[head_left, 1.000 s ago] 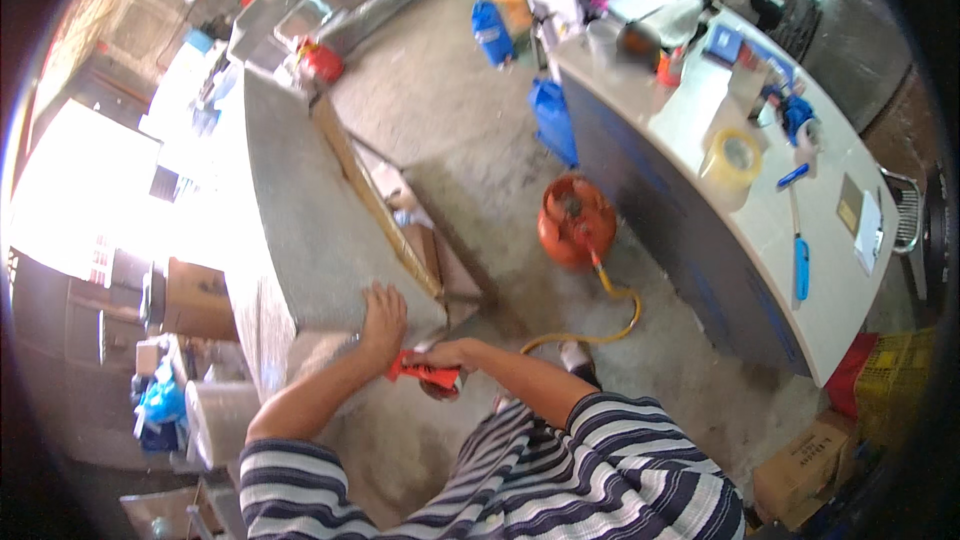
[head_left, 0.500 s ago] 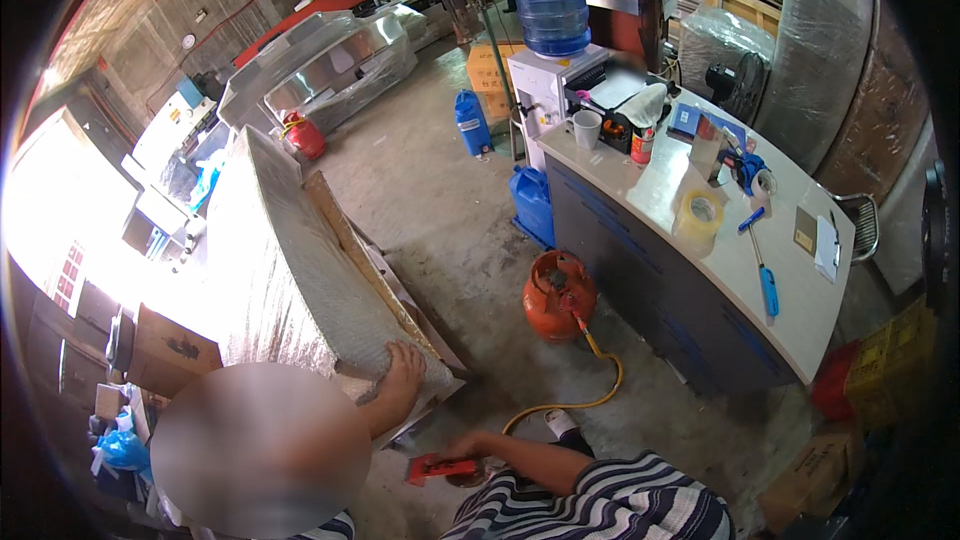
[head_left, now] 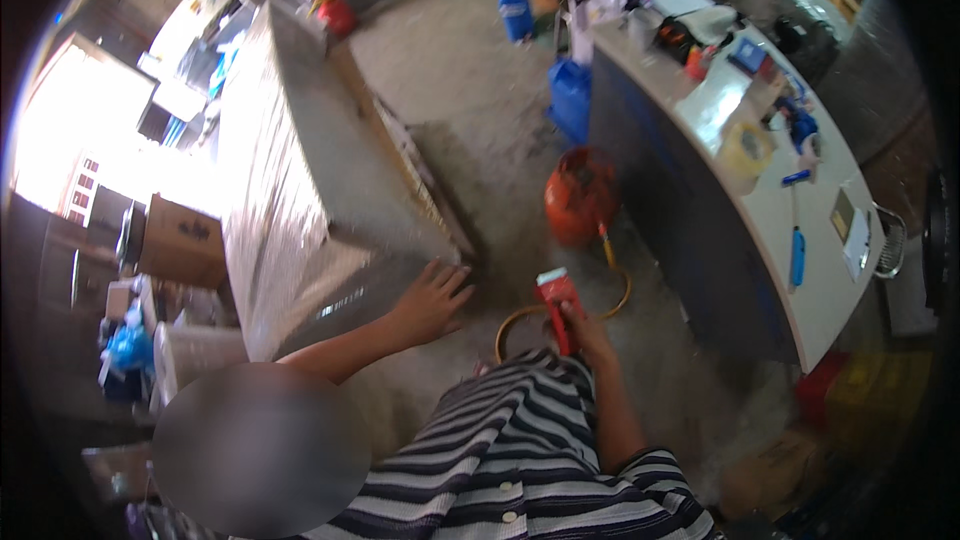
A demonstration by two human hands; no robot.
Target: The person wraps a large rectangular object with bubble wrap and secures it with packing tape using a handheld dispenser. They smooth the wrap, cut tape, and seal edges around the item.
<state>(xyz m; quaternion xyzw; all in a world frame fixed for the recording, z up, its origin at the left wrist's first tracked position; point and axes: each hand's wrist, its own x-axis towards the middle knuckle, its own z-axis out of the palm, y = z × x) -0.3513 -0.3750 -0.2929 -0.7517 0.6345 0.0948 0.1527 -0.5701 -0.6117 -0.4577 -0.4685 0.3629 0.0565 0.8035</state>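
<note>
A large box-shaped item wrapped in shiny plastic film (head_left: pixel 335 170) stands at the left, its wrapped side rising away from me. At its near right corner rests my left hand (head_left: pixel 437 302), fingers stretched and slightly apart, at or just above the film. In front of my body, my right hand (head_left: pixel 586 328) is closed around a red hand tool (head_left: pixel 562 308) with a flat, pale end pointing up. Blur hides what kind of tool this is. My forearms reach in past a striped shirt.
An orange gas cylinder (head_left: pixel 582 198) stands on the concrete floor with a yellow hose (head_left: pixel 628 292) curling from it. To the right is a counter (head_left: pixel 760 230) holding a tape roll (head_left: pixel 745 152) and a blue-handled tool (head_left: pixel 797 255). Cardboard boxes (head_left: pixel 180 245) sit left.
My right hand has raised the red tool and turned it upright, farther to the right. My left hand has lifted its grip into spread fingers at the corner. The view has tilted down.
</note>
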